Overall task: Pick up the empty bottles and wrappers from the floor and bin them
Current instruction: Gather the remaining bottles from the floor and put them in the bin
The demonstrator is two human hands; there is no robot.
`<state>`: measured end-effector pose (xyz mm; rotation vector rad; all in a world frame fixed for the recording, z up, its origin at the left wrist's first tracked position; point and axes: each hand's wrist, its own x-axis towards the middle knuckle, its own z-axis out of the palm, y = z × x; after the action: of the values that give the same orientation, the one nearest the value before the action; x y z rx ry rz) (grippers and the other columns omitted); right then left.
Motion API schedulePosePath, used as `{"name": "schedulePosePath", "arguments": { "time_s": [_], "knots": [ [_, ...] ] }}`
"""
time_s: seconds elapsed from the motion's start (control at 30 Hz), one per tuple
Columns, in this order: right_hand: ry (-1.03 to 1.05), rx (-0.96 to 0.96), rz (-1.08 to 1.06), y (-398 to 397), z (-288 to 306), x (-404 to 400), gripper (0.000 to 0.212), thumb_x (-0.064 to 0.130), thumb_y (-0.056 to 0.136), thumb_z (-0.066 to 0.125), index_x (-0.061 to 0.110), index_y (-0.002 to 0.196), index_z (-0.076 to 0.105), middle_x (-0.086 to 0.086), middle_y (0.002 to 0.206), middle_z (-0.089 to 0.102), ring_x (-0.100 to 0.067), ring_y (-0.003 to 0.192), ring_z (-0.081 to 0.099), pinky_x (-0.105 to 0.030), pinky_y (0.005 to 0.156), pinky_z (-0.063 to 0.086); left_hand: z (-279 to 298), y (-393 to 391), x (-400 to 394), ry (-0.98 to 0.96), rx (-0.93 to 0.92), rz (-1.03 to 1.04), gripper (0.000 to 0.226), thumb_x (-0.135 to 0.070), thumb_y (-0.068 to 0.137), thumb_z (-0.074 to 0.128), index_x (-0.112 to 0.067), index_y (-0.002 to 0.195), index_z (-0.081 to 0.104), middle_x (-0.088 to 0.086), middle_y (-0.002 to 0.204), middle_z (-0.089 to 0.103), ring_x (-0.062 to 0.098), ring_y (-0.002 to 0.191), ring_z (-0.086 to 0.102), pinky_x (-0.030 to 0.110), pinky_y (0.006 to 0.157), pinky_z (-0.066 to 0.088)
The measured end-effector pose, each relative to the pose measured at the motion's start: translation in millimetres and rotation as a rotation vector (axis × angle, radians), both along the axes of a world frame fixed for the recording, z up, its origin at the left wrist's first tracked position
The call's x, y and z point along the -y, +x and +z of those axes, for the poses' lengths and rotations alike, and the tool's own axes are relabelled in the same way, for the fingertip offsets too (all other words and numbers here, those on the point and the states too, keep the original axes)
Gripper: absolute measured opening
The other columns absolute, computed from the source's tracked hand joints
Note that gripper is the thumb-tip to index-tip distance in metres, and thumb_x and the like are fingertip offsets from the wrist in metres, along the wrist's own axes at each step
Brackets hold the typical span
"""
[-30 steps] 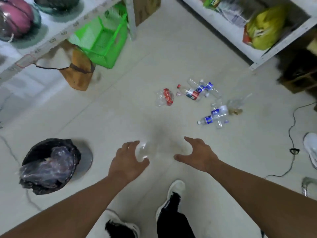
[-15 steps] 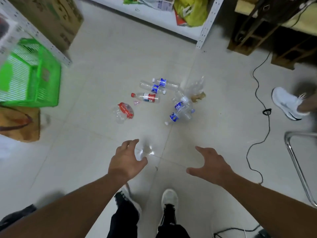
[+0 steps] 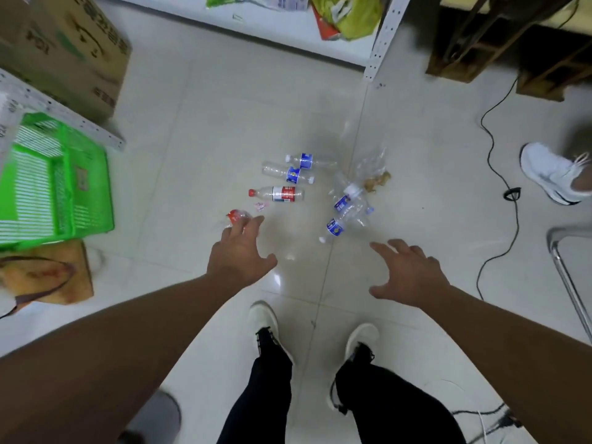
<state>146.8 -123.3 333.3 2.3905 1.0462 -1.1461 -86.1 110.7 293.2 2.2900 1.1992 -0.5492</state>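
Observation:
Several empty plastic bottles lie on the pale tiled floor ahead of my feet. A red-capped, red-labelled bottle [image 3: 278,193] lies crosswise, with two blue-labelled bottles [image 3: 294,168] just behind it. To the right is a heap of crushed blue-labelled bottles [image 3: 344,213] and a clear wrapper with brown crumbs [image 3: 373,174]. A crumpled red-and-clear wrapper [image 3: 235,216] lies at the fingertips of my left hand [image 3: 238,254], which is spread open above it. My right hand [image 3: 408,274] hovers open, just short of the crushed heap. A tiny pink scrap [image 3: 260,206] lies beside the red-labelled bottle.
A green plastic basket [image 3: 61,184] and a brown bag [image 3: 45,274] sit at the left under a metal shelf with a cardboard box [image 3: 61,43]. White shelving [image 3: 381,36] runs along the back. A black cable [image 3: 499,193], another person's white shoe [image 3: 551,174] and a chrome chair leg [image 3: 567,277] are at the right.
The view has swung away from the black-bagged bin toward the bottles, which are closer. My left hand has reached forward to the red wrapper; the clear thing in it earlier no longer shows.

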Motion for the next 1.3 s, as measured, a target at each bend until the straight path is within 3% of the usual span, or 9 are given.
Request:
{"name": "schedulePosePath", "arguments": {
  "time_s": [0.23, 0.43, 0.67, 0.83, 0.9, 0.97, 1.03, 1.17, 1.3],
  "knots": [
    [0.009, -0.059, 0.148, 59.7, -14.8, -53.3, 0.109, 0.06, 0.068, 0.075, 0.048, 0.161, 0.019, 0.002, 0.163, 0.031, -0.032, 0.141, 0.044, -0.053, 0.105, 0.045, 7.8, 53.3, -23.2, -0.013, -0.041, 0.077, 0.092, -0.054, 0.077, 0.075, -0.037, 0.158, 0.035, -0.005, 0.158, 0.044, 0.031, 0.135, 0.049, 0.049, 0.097, 0.05],
    [0.013, -0.042, 0.276, 111.6, -81.0, -86.5, 0.108, 0.061, 0.07, 0.079, 0.045, 0.161, 0.022, 0.002, 0.164, 0.031, -0.032, 0.143, 0.043, -0.055, 0.109, 0.043, -53.7, 94.1, -35.2, -0.033, -0.091, 0.137, 0.097, -0.055, 0.076, 0.075, -0.034, 0.161, 0.033, 0.001, 0.16, 0.043, 0.033, 0.142, 0.046, 0.054, 0.102, 0.049],
    [0.032, -0.06, 0.378, 112.7, -210.6, -94.4, 0.103, 0.053, 0.077, 0.079, 0.04, 0.162, 0.022, 0.002, 0.16, 0.041, -0.028, 0.135, 0.052, -0.047, 0.108, 0.046, -177.1, 128.0, -65.0, -0.049, -0.148, -0.034, 0.098, -0.055, 0.079, 0.073, -0.03, 0.164, 0.031, 0.003, 0.164, 0.042, 0.035, 0.145, 0.045, 0.051, 0.106, 0.049],
    [0.047, 0.068, 0.575, 115.3, -357.6, -100.2, 0.093, 0.035, 0.086, 0.078, 0.031, 0.165, 0.029, -0.008, 0.168, 0.038, -0.036, 0.153, 0.036, -0.059, 0.126, 0.023, -319.3, 146.3, -108.4, 0.068, -0.096, -0.178, 0.093, -0.048, 0.081, 0.08, -0.026, 0.161, 0.037, 0.006, 0.163, 0.046, 0.035, 0.147, 0.044, 0.052, 0.116, 0.041],
    [0.05, 0.122, 0.626, 114.2, -409.0, -103.9, 0.082, 0.022, 0.084, 0.079, 0.021, 0.157, 0.044, -0.016, 0.158, 0.048, -0.043, 0.147, 0.042, -0.061, 0.124, 0.025, -373.6, 147.4, -122.8, 0.112, -0.115, -0.243, 0.094, -0.046, 0.082, 0.081, -0.025, 0.162, 0.036, 0.007, 0.164, 0.043, 0.035, 0.15, 0.038, 0.053, 0.123, 0.031],
    [0.128, 0.197, 0.69, 111.3, -452.3, -105.1, 0.058, 0.011, 0.073, 0.082, 0.012, 0.127, 0.062, -0.019, 0.129, 0.061, -0.045, 0.121, 0.055, -0.059, 0.113, 0.037, -418.7, 147.3, -133.4, 0.165, -0.142, -0.311, 0.09, -0.045, 0.084, 0.081, -0.022, 0.16, 0.038, 0.008, 0.161, 0.046, 0.035, 0.149, 0.04, 0.055, 0.126, 0.024],
    [0.299, 0.274, 0.743, 110.1, -480.5, -104.4, 0.037, 0.005, 0.072, 0.076, 0.011, 0.105, 0.061, -0.017, 0.107, 0.058, -0.04, 0.102, 0.053, -0.058, 0.1, 0.043, -445.1, 145.0, -138.8, 0.202, -0.144, -0.356, 0.077, -0.04, 0.085, 0.08, -0.019, 0.152, 0.048, 0.011, 0.148, 0.056, 0.037, 0.139, 0.049, 0.056, 0.126, 0.024],
    [0.386, 0.28, 0.622, 104.8, -466.8, -105.7, 0.035, 0.016, 0.073, 0.074, 0.015, 0.105, 0.059, -0.012, 0.107, 0.06, -0.037, 0.098, 0.054, -0.05, 0.087, 0.041, -434.7, 137.3, -136.8, 0.26, -0.126, -0.358, 0.06, -0.036, 0.081, 0.08, -0.014, 0.132, 0.057, 0.015, 0.12, 0.06, 0.04, 0.111, 0.058, 0.053, 0.116, 0.035],
    [0.257, 0.228, 0.566, 103.9, -389.9, -100.4, 0.051, 0.03, 0.065, 0.084, 0.016, 0.11, 0.064, -0.012, 0.111, 0.063, -0.037, 0.1, 0.058, -0.048, 0.083, 0.04, -353.3, 124.4, -123.8, 0.235, -0.05, -0.205, 0.062, -0.042, 0.076, 0.082, -0.019, 0.129, 0.059, 0.011, 0.11, 0.056, 0.035, 0.099, 0.056, 0.048, 0.085, 0.047]
  ]
}}
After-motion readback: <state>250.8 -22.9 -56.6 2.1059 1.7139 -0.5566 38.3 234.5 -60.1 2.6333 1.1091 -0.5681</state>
